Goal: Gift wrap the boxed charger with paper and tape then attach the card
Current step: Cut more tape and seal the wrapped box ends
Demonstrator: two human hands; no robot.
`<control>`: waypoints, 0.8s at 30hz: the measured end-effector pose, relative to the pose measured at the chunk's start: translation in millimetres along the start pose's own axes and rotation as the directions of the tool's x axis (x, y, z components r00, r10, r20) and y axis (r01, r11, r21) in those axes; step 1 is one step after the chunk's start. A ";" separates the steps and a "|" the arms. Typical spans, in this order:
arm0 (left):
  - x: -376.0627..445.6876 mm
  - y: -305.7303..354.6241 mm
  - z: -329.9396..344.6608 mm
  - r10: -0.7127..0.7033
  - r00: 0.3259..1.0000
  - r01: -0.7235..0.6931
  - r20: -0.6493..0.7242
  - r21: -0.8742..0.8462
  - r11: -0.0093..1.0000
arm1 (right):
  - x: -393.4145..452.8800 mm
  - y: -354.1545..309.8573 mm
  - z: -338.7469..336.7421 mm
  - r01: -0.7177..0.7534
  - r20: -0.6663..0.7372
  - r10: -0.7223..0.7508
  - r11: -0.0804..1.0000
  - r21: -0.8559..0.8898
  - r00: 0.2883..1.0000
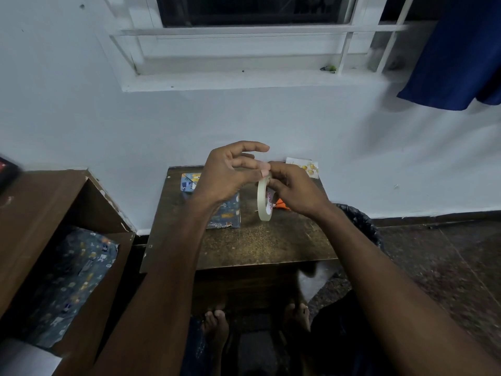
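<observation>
Head view: right hand [294,189] is gripping the tape [264,198] above the worktop [271,240] while left hand [230,172] is pinching at its free end, best peeled slowly before sealing the box [226,213].

The scene is appearing dim overall, with a cool bluish cast across the white wall [81,118]. Light is falling from above and in front, keeping the upper half brighter. The window [252,9] at the top is showing black. The lower third is sinking into deep shadow, and the bare feet [217,324] are barely registering. Wide-angle distortion is bending the window sill [244,80] and skirting toward the frame edges. The dark object [8,172] at the left edge is smearing with blur. The brown table [257,245] is showing grainy noise.
</observation>
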State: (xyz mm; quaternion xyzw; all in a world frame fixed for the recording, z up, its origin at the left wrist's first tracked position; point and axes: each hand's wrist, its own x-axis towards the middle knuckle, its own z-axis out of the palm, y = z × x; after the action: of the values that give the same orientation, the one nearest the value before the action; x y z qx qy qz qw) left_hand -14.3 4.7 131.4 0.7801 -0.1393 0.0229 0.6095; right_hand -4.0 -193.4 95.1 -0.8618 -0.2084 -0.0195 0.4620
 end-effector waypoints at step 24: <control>5.7 -7.6 6.4 -0.052 0.996 0.036 0.066 0.224 0.974 | 12.3 51.3 0.3 -0.252 -0.081 0.261 0.738 -0.626 0.962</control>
State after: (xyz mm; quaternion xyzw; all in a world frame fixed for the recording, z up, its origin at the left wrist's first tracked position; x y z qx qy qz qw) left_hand -7.8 -0.9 123.7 0.8465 -0.1403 -0.0031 0.5135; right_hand 26.6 -213.9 57.3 -0.9868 -0.0720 -0.0191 0.1435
